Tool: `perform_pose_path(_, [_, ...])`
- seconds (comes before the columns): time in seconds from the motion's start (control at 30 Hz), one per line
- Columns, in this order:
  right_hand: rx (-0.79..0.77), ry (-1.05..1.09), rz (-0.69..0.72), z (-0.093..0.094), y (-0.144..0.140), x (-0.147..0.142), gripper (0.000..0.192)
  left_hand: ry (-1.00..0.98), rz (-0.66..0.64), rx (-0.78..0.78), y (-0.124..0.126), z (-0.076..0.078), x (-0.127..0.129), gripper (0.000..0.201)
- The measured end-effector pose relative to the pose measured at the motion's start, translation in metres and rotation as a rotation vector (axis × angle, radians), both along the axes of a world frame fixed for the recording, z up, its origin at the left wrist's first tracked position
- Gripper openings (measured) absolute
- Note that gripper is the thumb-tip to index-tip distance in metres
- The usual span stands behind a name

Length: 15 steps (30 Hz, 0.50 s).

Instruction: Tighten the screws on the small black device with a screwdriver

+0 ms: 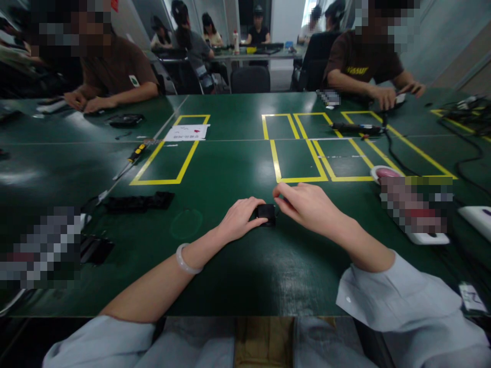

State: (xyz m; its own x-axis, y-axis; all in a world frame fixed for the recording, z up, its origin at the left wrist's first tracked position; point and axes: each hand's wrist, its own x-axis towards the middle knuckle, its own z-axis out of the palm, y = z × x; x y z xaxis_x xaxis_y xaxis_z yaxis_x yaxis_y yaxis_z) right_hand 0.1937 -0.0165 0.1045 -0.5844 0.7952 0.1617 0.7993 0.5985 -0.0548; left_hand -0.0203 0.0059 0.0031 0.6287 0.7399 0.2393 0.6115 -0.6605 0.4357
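Observation:
A small black box-shaped part [266, 212] rests on the green table [230, 276] in front of me. My left hand [242, 219] grips it from the left, thumb at the near side and fingers at the far side. Just right of the part, my right hand [303, 203] is raised a little, with thumb and index finger curled close together. Whether something tiny sits between those fingertips cannot be made out. A pale bracelet [187, 259] circles my left wrist.
To the left lie a black strap-like item [140, 202] and a yellow-black screwdriver [137, 153]. Yellow tape outlines [303, 179] mark the table ahead, with a white paper [186, 133] on one. A black pen-like tool [356, 128] with a cable lies right. Two co-workers sit opposite.

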Motion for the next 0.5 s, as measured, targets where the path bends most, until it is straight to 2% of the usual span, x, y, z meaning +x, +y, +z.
perform_pose_path(0.5, [0.001, 0.032, 0.020, -0.0027, 0.0002, 0.0016, 0.022, -0.051, -0.016, -0.070, 0.0015, 0.0008, -0.0029, 0.038])
